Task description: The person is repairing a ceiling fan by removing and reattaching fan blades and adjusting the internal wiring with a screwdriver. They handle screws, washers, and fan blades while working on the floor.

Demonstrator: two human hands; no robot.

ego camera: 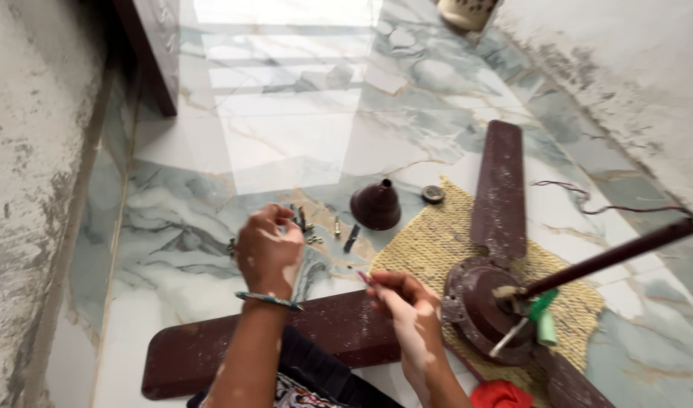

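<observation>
While both hands work low over the marble floor, the relation that counts is between the left hand and the loose hardware just beyond it.

Left hand: the left hand (269,249), with a thin blue-green bangle at the wrist, is raised over the floor with its back to the camera and its fingers curled inward; whether they pinch a small part I cannot tell, since the fingertips are hidden behind the knuckles.

Right hand: the right hand (401,298) is closed in a narrow pinch around a thin reddish pen-like tool (364,277), whose tip points up and left, toward the left hand.

Hardware: the scattered small metal screws and bolts (313,229) lie on the pale green-veined marble floor (286,113), just beyond and slightly right of the left hand's fingers; a short dark strip among them runs roughly away from the person.

Nearer hand: the left, plainly; the right sits further back, over the dark brown fan blade (210,351) lying crosswise.

Fan body: the dark brown ceiling fan motor with its rod (482,302) rests on a woven yellow straw mat (429,242), right of the right hand.

Beyond: a dark brown bell-shaped canopy cup (376,205) stands upright past the screws, with a small round black cap (433,194) beside it.
</observation>
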